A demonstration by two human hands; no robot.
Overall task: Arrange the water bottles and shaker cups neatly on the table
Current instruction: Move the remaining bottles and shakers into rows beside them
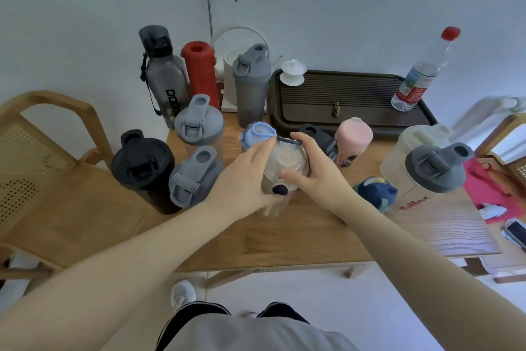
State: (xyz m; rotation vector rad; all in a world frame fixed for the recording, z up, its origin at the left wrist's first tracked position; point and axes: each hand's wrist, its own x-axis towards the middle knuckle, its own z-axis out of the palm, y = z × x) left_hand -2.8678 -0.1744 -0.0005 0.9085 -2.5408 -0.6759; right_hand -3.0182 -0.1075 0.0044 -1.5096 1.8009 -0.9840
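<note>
Both hands grip a clear bottle with a pale lid (286,158) at the middle of the wooden table (299,237). My left hand (244,177) wraps its left side; my right hand (313,168) holds its lid from the right. Just behind stand a blue-lidded bottle (257,133), a black lid (318,134) and a pink bottle (353,140). On the left stand a black shaker (142,168), two grey-lidded shakers (196,177) (199,123), a smoky bottle (163,72), a red bottle (199,72) and a grey shaker (252,83). On the right are a grey-lidded clear shaker (435,168), a cream cup (410,145) and a dark blue bottle (375,191).
A dark tea tray (355,100) fills the back right, holding a tilted plastic water bottle (421,72) and a white lidded cup (293,72). A white kettle and tap stand behind. A wooden chair (42,151) is left; a phone (515,231) lies right.
</note>
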